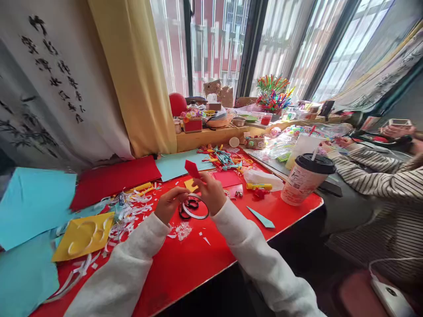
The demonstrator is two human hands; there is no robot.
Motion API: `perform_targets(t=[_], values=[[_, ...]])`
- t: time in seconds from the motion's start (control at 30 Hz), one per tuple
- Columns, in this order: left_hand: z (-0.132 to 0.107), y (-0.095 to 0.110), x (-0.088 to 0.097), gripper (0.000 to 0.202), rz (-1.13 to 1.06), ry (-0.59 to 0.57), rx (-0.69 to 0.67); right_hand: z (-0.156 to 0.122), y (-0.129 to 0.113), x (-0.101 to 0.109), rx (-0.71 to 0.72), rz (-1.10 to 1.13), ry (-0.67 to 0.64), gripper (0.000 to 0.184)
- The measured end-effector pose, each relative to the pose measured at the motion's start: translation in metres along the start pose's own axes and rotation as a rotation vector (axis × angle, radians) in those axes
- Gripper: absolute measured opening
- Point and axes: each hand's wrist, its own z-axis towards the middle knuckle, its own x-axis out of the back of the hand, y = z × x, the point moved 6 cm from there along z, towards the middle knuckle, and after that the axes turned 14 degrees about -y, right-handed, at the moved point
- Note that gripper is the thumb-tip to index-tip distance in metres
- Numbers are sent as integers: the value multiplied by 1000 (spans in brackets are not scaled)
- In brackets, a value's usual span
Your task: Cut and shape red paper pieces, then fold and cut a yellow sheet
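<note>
My right hand (211,191) is raised above the red table (185,259), fingers pinched on a small folded red paper piece (192,168). My left hand (169,204) is curled close beside it, fingertips touching the same paper area near a small yellow scrap (190,184). Below the hands lie black-handled scissors (188,207) and a white paper ring (195,207). Both arms wear white sleeves.
A lidded paper cup (306,178) stands at the right table edge. Blue sheets (33,202), a red sheet (112,178), a cut yellow sheet (82,235) and white paper shreds (132,211) lie left. A glue stick (259,186) lies right. A person in a striped sleeve (370,169) sits right.
</note>
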Motion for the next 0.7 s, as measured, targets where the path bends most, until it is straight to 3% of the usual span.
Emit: perform_targets(t=[0.1,0.2,0.27,0.4,0.6,0.7], values=[[-6,-1,28,13,182,102,-11,17,4,-44,-65,113,-67,16],[-11,-11,44,23,104,229,65,20,10,-70,-88,337,-35,22],[-14,-23,46,35,-123,331,151,16,15,-76,-98,486,22,25],[-18,-35,29,32,-474,408,240,6,21,-80,-99,634,99,27],[-27,-28,17,38,-664,537,245,0,19,-86,-47,591,120,23],[-30,-20,21,39,-515,572,189,-3,18,-87,-58,506,134,23]])
